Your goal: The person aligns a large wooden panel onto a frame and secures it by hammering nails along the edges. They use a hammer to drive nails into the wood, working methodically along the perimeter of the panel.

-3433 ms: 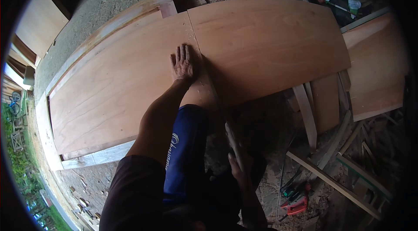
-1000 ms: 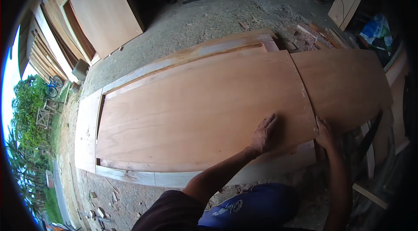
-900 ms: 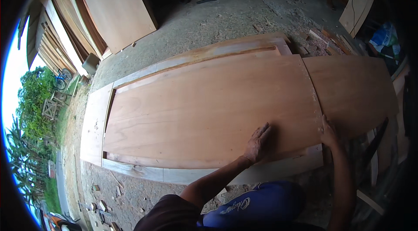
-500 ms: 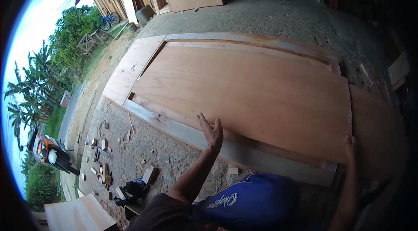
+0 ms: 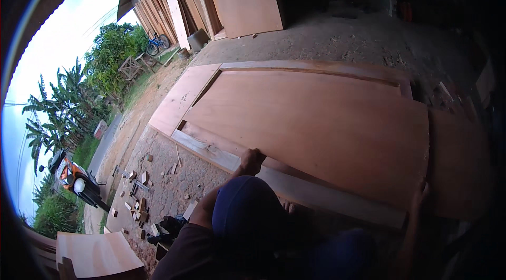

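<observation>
Far left of the large plywood panel (image 5: 311,127), an orange and black motorbike (image 5: 74,181) stands on the path. Closer to the panel, short wood offcuts (image 5: 141,207) lie scattered on the ground. The end board (image 5: 185,93) of a wooden frame (image 5: 329,194) comes next, with a dark gap between it and the panel's left end.

The left hand (image 5: 253,160) is at the panel's near edge, fingers curled tight, appearing to pinch that edge. The panel itself lies over the frame, its right end running past the frame's far corner. It looks broad, thin and smooth: probably manageable in weight but awkward, springy across its length, and liable to chip or splinter along the edges. Holding it well apart on the near edge, by both ends, should limit sag and twist.

The right hand (image 5: 421,191) touches the panel's near right corner; in the dimness I cannot tell how far its fingers close. Just beyond, a darker plywood sheet (image 5: 459,166) continues rightward.
</observation>
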A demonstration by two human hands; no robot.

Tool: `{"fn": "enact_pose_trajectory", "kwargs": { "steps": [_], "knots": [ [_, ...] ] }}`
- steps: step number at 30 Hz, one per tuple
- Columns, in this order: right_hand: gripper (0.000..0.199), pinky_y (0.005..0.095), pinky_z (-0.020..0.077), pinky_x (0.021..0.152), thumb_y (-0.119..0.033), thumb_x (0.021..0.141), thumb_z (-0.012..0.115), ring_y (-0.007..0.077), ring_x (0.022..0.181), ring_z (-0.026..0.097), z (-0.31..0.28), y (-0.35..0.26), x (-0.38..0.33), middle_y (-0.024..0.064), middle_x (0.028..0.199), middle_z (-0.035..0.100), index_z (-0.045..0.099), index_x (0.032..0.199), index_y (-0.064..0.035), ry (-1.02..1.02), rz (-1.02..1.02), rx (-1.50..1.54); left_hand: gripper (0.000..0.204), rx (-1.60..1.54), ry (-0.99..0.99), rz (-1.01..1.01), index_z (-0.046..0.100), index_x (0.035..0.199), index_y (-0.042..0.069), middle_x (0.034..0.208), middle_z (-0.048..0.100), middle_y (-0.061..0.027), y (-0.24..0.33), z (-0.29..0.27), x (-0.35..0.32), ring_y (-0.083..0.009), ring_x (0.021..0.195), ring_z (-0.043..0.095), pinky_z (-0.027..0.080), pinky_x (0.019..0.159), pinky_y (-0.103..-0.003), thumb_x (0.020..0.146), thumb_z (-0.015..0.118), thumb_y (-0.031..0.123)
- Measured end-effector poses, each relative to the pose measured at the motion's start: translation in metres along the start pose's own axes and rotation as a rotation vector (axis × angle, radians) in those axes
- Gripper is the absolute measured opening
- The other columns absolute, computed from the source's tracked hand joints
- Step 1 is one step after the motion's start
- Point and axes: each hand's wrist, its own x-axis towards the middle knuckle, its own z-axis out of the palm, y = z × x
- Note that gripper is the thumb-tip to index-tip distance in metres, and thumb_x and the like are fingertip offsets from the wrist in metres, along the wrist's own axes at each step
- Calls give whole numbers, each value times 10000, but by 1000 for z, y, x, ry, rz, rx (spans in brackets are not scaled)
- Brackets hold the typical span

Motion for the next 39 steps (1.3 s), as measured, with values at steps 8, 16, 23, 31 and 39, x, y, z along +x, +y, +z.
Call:
{"fn": "enact_pose_trajectory", "kwargs": {
  "steps": [8,16,23,31,39],
  "knots": [
    [707,406,425,1014,-515,985,571,308,1173,563,-15,-25,41,225,1242,606,518,1336,96,116,-10,38,353,-153,53,41,590,675,18,687,645,-198,61,-30,36,-366,710,671,497,621,-412,946,613,242],
    [394,356,486,908,-153,932,484,240,1044,623,74,-69,105,161,1150,642,600,1267,18,-300,-121,-160,253,-559,-300,135,617,870,51,776,641,-87,-123,16,138,-234,592,587,433,528,-349,956,627,288],
    [437,353,533,845,-60,881,572,212,1025,638,41,-81,181,129,1158,654,555,1311,17,-180,-524,-380,390,-1357,-466,-675,612,1216,-6,995,716,-192,-47,5,116,-251,800,718,586,678,-309,978,613,303],
    [590,425,510,955,-183,919,626,337,1162,640,127,-201,77,235,1307,618,456,1471,-65,-362,-226,-915,380,-240,227,-71,590,1305,67,1181,653,-154,-108,-19,140,-316,1125,582,452,974,-452,956,607,216],
    [481,379,488,1013,-247,909,605,343,1203,609,10,-243,-44,195,1312,627,589,1350,-55,-313,82,-876,667,248,-148,310,400,1525,138,1593,370,-88,-127,22,138,-312,1491,292,210,1208,-502,965,594,444]
  ]
}}
